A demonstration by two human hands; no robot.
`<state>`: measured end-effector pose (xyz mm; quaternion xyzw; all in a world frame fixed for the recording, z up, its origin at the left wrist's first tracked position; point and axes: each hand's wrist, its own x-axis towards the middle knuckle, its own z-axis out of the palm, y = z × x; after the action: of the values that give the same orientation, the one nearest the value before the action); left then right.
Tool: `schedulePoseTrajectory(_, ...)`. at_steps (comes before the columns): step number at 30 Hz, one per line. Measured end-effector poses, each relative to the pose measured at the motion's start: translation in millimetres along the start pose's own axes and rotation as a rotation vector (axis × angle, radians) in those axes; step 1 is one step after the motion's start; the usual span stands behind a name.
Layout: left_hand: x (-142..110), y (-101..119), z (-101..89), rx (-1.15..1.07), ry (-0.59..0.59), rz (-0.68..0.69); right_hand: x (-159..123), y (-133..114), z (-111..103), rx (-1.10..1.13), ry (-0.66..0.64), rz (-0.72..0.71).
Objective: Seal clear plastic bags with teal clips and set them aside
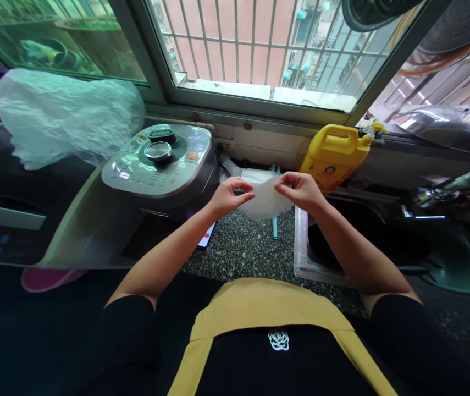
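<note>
A thin, translucent whitish plastic bag point(265, 203) hangs between my two hands over the speckled countertop. My left hand point(231, 197) is at its left edge, thumb and forefinger brought close together on it. At the upper right edge, my right hand point(302, 191) pinches the bag between thumb and fingertips. Behind the bag, partly covered by it, are a white packet point(256, 175) and some clear plastic wrap. A light-blue strip point(275, 228) sticks out below the bag on the counter.
Left of my hands stands a rice cooker point(158, 159); a large plastic bag point(70, 113) lies beyond it. A phone-like flat object point(207, 235) is under my left forearm. To the right are a yellow jug point(333, 157) and a sink point(303, 258) with a faucet point(441, 190).
</note>
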<state>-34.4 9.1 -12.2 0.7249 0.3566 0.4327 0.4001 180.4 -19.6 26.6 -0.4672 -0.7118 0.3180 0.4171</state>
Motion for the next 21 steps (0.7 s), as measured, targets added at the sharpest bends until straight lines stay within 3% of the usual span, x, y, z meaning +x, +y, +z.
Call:
schedulePoseTrajectory(3,4,6,7.3,-0.033,0.0,-0.01,2,5,-3,0.05,-0.01,0.028)
schedulePoseTrajectory(6,4,11,9.2,-0.134,0.008,-0.069,-4,20,0,0.214,0.088,0.087)
schedulePoseTrajectory(9,1,15,6.9,-0.221,0.042,-0.14,-19,37,17,0.397,0.25,0.156)
schedulePoseTrajectory(15,0,20,4.8,-0.257,0.03,-0.185,-42,47,57,0.629,0.277,0.261)
schedulePoseTrajectory(21,-1,16,3.6,-0.145,0.063,-0.141,-45,49,55,0.737,0.348,0.393)
